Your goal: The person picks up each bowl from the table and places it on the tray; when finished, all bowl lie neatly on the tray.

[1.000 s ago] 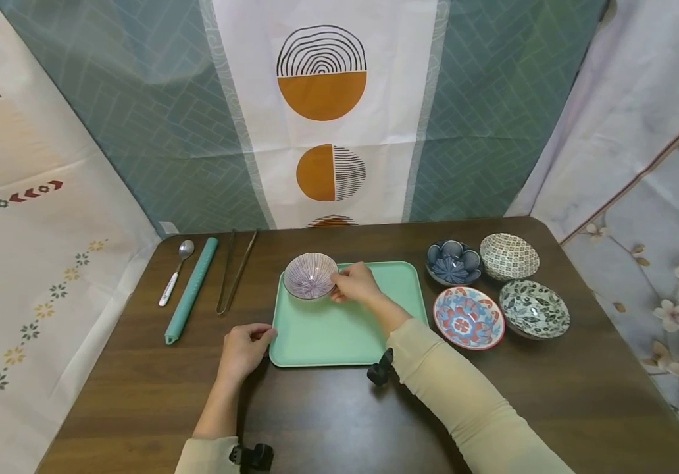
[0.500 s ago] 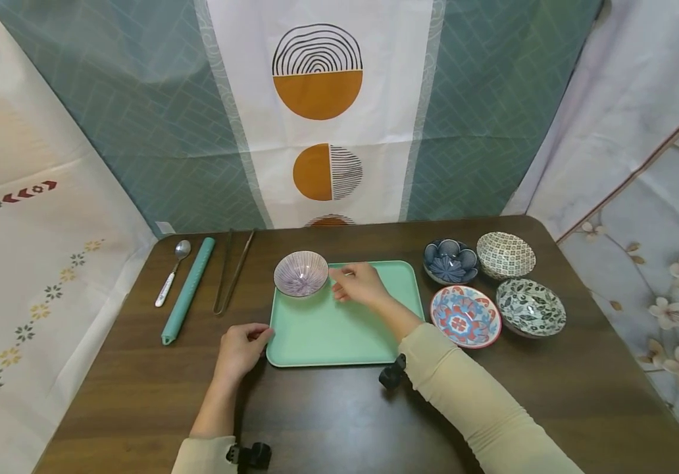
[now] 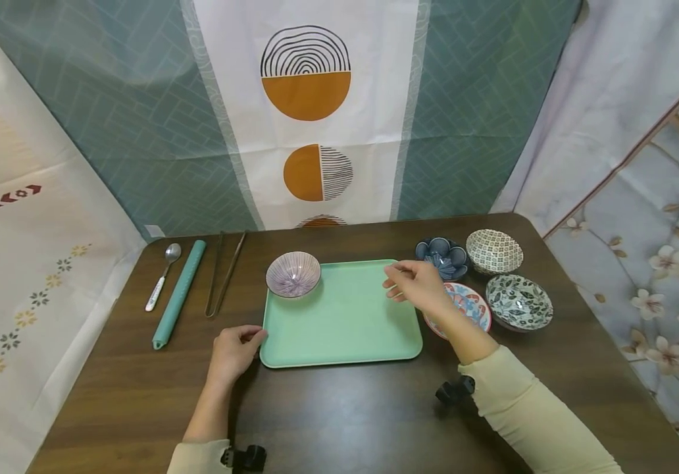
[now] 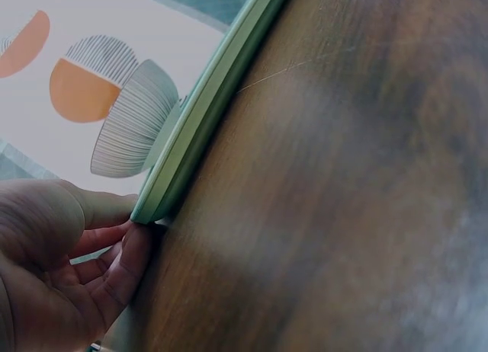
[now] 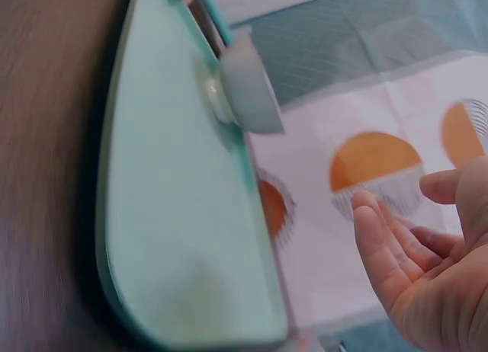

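The dark wooden table [image 3: 339, 415] fills the lower half of the head view. At its centre is the mint-green tray [image 3: 345, 322], low-rimmed and smooth; it looks stiff and light, probably plastic. Its raised rim looks the natural hold, best gripped at both short ends, since lifting one side alone would likely set a bowl sliding.

The right hand [image 3: 422, 286], right of centre, is free of any load, its fingers loosely bent above the tray's right end. The left hand [image 3: 235, 355], left of centre, pinches the tray's left edge, thumb on top and fingers below in the left wrist view.

The bowls look like glazed ceramic: rigid, slick, fairly heavy for their size and easily chipped. The leaf-patterned bowl [image 3: 520, 301], the red-and-blue bowl [image 3: 474, 304], the cream checked bowl [image 3: 495, 251] and the blue petal bowl [image 3: 443, 255] cluster at the frame's right, the red-and-blue one partly hidden by the right arm. The purple-streaked bowl [image 3: 293, 275] stands upright on the tray's upper-left corner; thumb inside the rim and fingers outside should hold it securely.

Toward the left of the frame lie a teal rod [image 3: 179, 294], thin metal tongs [image 3: 229, 276] and, smallest, a spoon [image 3: 156, 293].
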A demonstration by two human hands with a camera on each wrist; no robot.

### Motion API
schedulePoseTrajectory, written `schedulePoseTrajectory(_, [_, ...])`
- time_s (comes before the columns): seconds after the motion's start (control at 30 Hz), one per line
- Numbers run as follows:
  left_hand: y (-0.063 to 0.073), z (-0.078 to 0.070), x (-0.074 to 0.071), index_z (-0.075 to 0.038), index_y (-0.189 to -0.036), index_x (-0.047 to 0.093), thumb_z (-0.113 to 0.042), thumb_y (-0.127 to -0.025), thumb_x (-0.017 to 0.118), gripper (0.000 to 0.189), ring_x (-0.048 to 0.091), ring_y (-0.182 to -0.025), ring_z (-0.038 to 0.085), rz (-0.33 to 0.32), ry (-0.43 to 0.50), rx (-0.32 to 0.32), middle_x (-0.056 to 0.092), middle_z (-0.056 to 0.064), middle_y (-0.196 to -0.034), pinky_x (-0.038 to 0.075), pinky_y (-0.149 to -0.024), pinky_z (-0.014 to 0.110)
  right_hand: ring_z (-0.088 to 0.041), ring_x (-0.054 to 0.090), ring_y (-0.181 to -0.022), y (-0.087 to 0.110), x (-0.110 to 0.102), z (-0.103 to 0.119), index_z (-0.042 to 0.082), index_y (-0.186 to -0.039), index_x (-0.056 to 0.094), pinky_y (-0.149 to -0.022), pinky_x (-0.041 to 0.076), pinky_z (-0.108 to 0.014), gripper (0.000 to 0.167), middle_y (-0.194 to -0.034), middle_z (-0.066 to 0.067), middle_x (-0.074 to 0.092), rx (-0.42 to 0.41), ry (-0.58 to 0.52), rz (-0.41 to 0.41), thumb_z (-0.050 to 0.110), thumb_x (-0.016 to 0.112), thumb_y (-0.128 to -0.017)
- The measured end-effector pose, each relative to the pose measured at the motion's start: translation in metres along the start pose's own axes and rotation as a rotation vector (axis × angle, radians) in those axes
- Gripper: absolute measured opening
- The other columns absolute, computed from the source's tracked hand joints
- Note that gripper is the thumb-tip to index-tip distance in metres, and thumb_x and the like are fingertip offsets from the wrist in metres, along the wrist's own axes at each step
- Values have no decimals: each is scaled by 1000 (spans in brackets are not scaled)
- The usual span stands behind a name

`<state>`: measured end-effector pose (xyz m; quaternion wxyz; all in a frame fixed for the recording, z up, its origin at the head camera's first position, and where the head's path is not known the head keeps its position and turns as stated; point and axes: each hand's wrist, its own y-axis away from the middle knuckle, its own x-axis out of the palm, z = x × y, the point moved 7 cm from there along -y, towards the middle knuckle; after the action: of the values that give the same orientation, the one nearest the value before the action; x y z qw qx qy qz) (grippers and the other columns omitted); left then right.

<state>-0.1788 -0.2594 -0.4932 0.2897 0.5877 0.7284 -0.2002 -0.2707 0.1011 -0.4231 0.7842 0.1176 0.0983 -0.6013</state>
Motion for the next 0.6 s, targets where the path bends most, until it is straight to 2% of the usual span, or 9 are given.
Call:
schedulePoseTrajectory(0.13, [0,1,-1,3,-106,77,-17,-95,71,23,60,-66,12,-2,-7,1,73,7,-81,50,-61,28,-37,72,-88,15,-31,-3,-5,-127,63,-71,61,-37,45,-103,-24,72,3,47,-45,33,58,-104])
schedulePoseTrajectory(0.2, [1,1,-1,3,-106,77,-17,-95,71,23,60,-66,12,-3,-6,-4,73,6,-81,50,-61,28,-33,73,-85,22,-47,-5,-5,-129,62,-70,61,-37,47,-102,-23,73,6,63,-80,35,58,-104])
schedulePoseTrajectory(0.33, [1,2,0,3,-105,77,-18,-95,71,24,61,-65,12,-5,-3,-10,73,6,-80,50,-61,28,-24,69,-73,37,-81,-8,-6,-128,63,-61,58,-33,49,-100,-23,72,6,121,-158,37,57,-104])
schedulePoseTrajectory(0.6, [1,0,0,3,-104,77,-18,-95,70,23,62,-69,15,-16,-17,-10,73,7,-83,50,-63,29,-18,63,-63,66,-146,-16,-3,-126,65,-52,48,-27,54,-98,-19,74,39,354,-352,45,53,-104])
